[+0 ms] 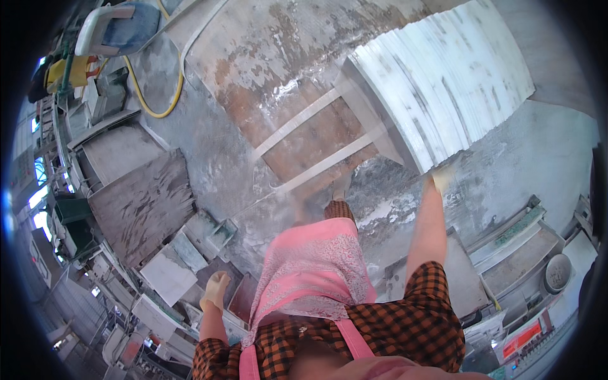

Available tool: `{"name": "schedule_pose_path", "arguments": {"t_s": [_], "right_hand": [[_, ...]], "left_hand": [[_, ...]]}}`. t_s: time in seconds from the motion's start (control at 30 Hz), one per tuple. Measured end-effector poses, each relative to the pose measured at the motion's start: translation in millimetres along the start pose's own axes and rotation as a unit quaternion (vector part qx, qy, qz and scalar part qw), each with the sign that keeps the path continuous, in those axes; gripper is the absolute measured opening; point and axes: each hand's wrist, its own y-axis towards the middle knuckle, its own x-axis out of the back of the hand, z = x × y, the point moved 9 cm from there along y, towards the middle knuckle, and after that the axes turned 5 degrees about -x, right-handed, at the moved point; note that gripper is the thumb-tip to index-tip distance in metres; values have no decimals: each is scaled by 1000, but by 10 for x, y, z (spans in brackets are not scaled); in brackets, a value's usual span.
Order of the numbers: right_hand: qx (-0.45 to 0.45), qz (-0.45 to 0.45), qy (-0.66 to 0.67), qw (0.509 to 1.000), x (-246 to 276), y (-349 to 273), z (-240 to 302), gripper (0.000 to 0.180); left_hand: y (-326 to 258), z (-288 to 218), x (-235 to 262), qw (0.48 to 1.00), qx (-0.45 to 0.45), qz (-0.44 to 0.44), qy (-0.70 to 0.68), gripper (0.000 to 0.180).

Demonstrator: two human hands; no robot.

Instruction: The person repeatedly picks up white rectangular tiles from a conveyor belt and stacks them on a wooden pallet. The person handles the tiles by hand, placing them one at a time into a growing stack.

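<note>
Reaching up and forward, the right hand point(441, 179) in a pale yellowish glove meets the lower corner of a stack of white stone slabs point(443, 76), which stand on edge and lean together on a wooden pallet point(316, 136); the fingers seem pressed against the stack's end, though whether they curl round a slab edge I cannot tell. Standing the slabs on edge likely keeps each one reachable from the end and spares them from cracking under their own weight. The left hand point(215, 289), also gloved, hangs loose at the person's side with nothing in it, near a few flat offcut tiles point(168, 273) lying on low racks. A pink apron point(313, 266) over a checked shirt fills the lower middle. A yellow hose point(166, 104) curves across the wet, dusty concrete floor point(506, 164) at upper left, beside a grey slab bench point(139, 202). At lower right a red rectangular sign point(522, 339) sits on a machine edge, next to a round grey basin point(558, 272)
</note>
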Motion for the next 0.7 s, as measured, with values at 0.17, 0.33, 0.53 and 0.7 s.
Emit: {"name": "schedule_pose_path", "arguments": {"t_s": [0.17, 0.33, 0.53, 0.7], "right_hand": [[-147, 179, 526, 819, -588, -431, 658, 60], [-48, 248, 275, 928, -104, -1298, 303, 65], [94, 402, -30, 910, -86, -2101, 109, 66], [267, 391, -23, 880, -550, -2784, 1365, 60]], "left_hand": [[-171, -476, -13, 998, 13, -4, 61, 42], [-209, -645, 189, 993, -90, -60, 42, 46], [-269, 48, 166, 966, -125, -222, -31, 35], [-365, 755, 157, 941, -110, -277, -156, 31]]}}
